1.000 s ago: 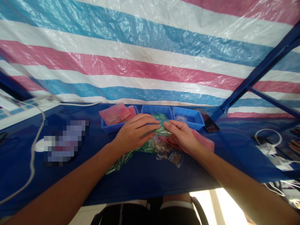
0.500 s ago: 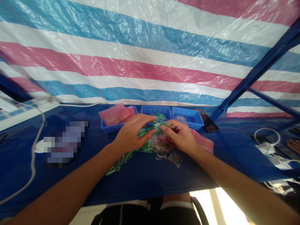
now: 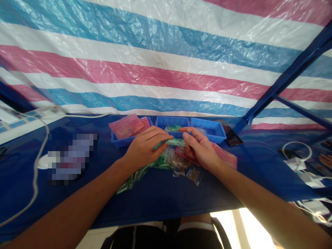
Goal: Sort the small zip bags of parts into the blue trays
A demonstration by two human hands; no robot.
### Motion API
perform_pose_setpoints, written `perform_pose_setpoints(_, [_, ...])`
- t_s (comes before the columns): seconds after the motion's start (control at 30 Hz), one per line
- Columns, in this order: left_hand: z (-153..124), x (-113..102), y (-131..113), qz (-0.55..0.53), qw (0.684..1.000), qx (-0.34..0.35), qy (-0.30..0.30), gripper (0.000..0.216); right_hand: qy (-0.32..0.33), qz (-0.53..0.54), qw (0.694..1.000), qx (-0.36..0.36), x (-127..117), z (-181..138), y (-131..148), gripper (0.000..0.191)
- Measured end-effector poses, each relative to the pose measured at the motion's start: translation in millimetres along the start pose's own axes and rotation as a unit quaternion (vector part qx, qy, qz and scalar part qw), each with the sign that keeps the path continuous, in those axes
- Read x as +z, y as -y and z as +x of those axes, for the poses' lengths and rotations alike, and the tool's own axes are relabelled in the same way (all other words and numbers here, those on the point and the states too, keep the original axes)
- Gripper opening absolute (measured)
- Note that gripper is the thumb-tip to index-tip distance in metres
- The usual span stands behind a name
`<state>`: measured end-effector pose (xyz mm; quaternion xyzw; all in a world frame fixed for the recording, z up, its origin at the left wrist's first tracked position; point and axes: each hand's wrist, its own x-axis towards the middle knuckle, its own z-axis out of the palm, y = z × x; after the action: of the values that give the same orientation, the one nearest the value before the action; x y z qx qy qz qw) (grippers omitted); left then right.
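Observation:
My left hand [image 3: 147,145] pinches a small green packet [image 3: 175,142] between thumb and fingers. The packet stretches sideways toward my right hand [image 3: 198,147]. That hand has its thumb and index finger apart, and its curled lower fingers are by the packet's right end; whether they touch it I cannot make out. Below both hands lies a pile of green packets [image 3: 164,162]. Against its right side are clear bags with brass-coloured pieces [image 3: 194,175]. A pink bag [image 3: 225,155] lies partly behind my right hand.
Three blue bins stand at the back: the left bin [image 3: 124,142] with pink bags [image 3: 127,126], the middle bin [image 3: 172,120] with green packets, the right bin [image 3: 214,129]. A dark flat device [image 3: 232,135] lies beside them. A white cable [image 3: 35,180] runs at left. Another person's hand [image 3: 326,160] shows far right.
My right thumb and index finger have opened off the green packet. My left fingers have closed on it, and it now lies level between the hands.

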<state>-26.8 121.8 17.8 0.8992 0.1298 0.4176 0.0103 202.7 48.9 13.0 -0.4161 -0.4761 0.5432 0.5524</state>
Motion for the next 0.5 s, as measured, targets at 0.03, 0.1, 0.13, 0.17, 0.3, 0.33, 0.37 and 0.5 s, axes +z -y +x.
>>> perform_pose_setpoints(0.03, [0.0, 0.2, -0.3, 0.002, 1.0, -0.002, -0.001, 0.024, 0.007, -0.003, 1.0, -0.012, -0.2, -0.5, 0.6, 0.048])
perform_pose_setpoints(0.1, [0.3, 0.7, -1.2, -0.002, 1.0, -0.008, 0.001, 0.022, 0.029, -0.019, 0.999, -0.036, -0.9, -1.6, 0.7, 0.047])
perform_pose_setpoints(0.13, [0.4, 1.0, -1.8, -0.005, 1.0, -0.013, 0.003, 0.021, 0.039, -0.031, 0.998, -0.048, -1.2, -2.0, -0.1, 0.046])
perform_pose_setpoints(0.17, [0.5, 1.2, -2.4, -0.007, 1.0, -0.019, 0.006, 0.021, 0.046, -0.044, 0.996, -0.059, -1.5, -2.3, -1.3, 0.044])
perform_pose_setpoints(0.3, [-0.3, 1.9, -4.5, -0.002, 0.999, -0.039, 0.018, 0.029, 0.025, -0.091, 0.993, -0.076, -2.5, -1.7, -7.1, 0.035])
perform_pose_setpoints(0.33, [-0.6, 2.0, -5.1, -0.001, 0.999, -0.041, 0.021, 0.033, 0.019, -0.097, 0.992, -0.074, -3.0, -1.3, -7.8, 0.035])
perform_pose_setpoints(0.37, [-0.9, 1.9, -5.6, -0.002, 0.999, -0.042, 0.023, 0.038, 0.015, -0.099, 0.993, -0.069, -3.7, -0.9, -8.1, 0.035])
perform_pose_setpoints(0.5, [-0.3, -0.3, -8.2, -0.014, 0.999, -0.037, 0.022, 0.059, 0.014, -0.084, 0.996, -0.039, -5.6, 0.0, -6.8, 0.039])
